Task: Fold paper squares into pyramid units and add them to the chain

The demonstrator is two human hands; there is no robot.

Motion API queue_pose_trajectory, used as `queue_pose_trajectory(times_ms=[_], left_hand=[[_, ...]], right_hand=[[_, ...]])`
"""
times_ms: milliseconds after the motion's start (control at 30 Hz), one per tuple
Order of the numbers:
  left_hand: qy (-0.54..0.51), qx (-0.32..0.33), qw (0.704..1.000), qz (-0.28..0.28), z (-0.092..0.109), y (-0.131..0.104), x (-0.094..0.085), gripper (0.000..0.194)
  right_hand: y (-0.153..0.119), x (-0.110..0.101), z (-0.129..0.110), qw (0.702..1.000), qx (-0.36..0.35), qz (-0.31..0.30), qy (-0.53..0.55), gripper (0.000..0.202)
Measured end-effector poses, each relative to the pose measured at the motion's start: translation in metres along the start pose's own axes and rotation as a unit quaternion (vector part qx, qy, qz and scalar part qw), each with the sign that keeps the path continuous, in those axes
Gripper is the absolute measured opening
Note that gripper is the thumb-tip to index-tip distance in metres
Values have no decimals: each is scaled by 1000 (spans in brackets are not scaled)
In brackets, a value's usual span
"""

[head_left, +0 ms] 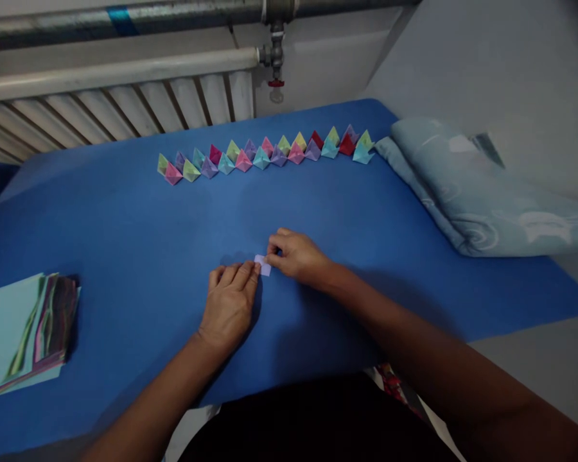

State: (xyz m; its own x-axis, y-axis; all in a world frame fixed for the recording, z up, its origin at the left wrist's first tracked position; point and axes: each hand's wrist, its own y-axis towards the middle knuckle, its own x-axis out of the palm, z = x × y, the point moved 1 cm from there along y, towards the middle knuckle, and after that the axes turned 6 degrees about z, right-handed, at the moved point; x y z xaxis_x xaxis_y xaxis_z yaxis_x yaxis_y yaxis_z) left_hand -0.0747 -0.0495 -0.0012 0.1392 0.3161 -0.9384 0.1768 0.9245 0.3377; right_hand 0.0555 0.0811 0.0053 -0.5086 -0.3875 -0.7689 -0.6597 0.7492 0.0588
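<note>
A small piece of folded lilac paper (pixel 263 265) lies on the blue table in front of me, between my two hands. My left hand (pixel 230 300) rests palm down, its bent fingertips holding the left edge of the paper against the table; the thumb is hidden. From the other side, my right hand (pixel 296 255) has thumb and forefinger pinched at the paper's right edge, with the other fingers curled in. Farther back stands a zigzag double row of folded paper pieces (pixel 243 162) in pink, green, purple, blue, red and yellow.
A stack of coloured paper sheets (pixel 12 324) lies at the left on the blue table (pixel 139 256). A folded light-blue patterned cloth (pixel 486 192) sits at the right by the wall. Behind the table are a white radiator (pixel 125 106) and a pipe with a red-handled valve (pixel 276 82).
</note>
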Motion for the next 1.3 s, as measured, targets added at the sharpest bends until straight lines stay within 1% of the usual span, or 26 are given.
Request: queue_pose_trajectory(times_ms=[167, 267, 400, 533, 700, 833, 933, 1000, 1100, 1167, 1200, 1267, 1300], left_hand=[[6, -2, 1000, -6, 2, 1, -1, 40], [4, -9, 1000, -12, 2, -2, 0, 42], [6, -11, 1000, -1, 2, -7, 2, 44], [5, -10, 1000, 6, 2, -9, 3, 44], [9, 10, 1000, 28, 2, -9, 2, 41], [25, 30, 999, 28, 3, -10, 1, 38], [25, 34, 999, 29, 2, -5, -4, 39], [5, 22, 1000, 8, -2, 5, -9, 36], [-53, -14, 995, -79, -13, 33, -15, 28], [-103, -40, 985, -136, -21, 54, -17, 23], [-121, -62, 978, -158, -24, 64, -16, 17], [-156, -91, 962, -205, -28, 78, -14, 10], [-168, -104, 954, -224, -28, 82, -12, 12]], right_hand=[[1, -1, -4, 1000, 15, -8, -2, 17], [2, -2, -6, 1000, 13, -18, -4, 15], [4, -7, -5, 1000, -8, -29, 3, 15], [6, -12, -1, 999, -5, -51, 9, 10], [10, -13, -1, 998, 11, -57, 20, 11], [13, -12, -3, 997, 15, -71, 5, 12], [13, -11, -2, 997, 6, -73, 8, 12], [12, -11, 0, 998, 6, -58, 23, 12], [11, -10, 1, 998, 17, -38, 40, 11], [11, -9, 1, 998, 22, -39, 40, 11], [11, -8, 1, 998, 24, -41, 38, 11], [10, -8, 1, 998, 26, -40, 38, 11], [9, -7, 2, 998, 25, -36, 41, 11]])
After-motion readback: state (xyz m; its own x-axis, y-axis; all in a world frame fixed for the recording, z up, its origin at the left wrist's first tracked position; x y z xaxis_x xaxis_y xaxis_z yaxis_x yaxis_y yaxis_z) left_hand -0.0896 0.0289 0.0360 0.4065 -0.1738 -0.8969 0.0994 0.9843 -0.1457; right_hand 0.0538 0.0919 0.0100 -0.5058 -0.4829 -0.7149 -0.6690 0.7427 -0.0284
